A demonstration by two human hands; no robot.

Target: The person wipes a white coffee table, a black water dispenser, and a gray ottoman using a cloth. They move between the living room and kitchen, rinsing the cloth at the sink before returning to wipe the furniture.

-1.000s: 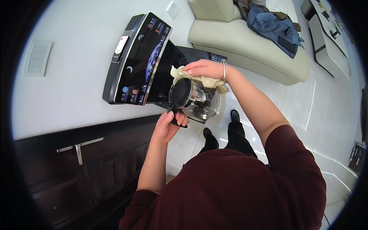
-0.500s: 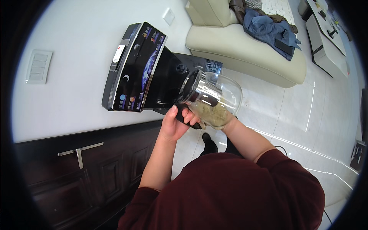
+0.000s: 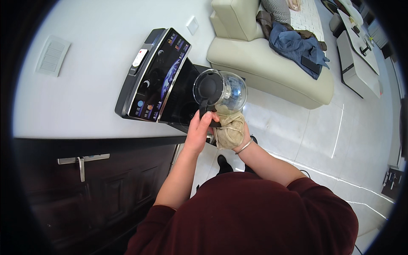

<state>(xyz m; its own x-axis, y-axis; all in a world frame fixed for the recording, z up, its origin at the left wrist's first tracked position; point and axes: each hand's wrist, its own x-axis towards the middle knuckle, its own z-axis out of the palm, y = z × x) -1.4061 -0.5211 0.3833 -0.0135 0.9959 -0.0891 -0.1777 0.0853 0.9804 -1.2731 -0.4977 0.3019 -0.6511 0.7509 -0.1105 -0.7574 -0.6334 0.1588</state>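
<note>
Gripping the black handle, the left hand [image 3: 199,129] keeps the glass carafe [image 3: 221,89] at frame centre, off the desk [image 3: 85,106], while the right hand [image 3: 233,134] is closed on a cloth [image 3: 229,127] underneath. A slip over the tiled floor [image 3: 297,127] could shatter it.

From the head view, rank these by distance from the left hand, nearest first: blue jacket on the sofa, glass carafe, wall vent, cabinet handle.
1. Glass carafe: the left hand holds its handle.
2. Cabinet handle: lower left, on the dark door.
3. Blue jacket: upper right, on the sofa.
4. Wall vent: far upper left.
</note>
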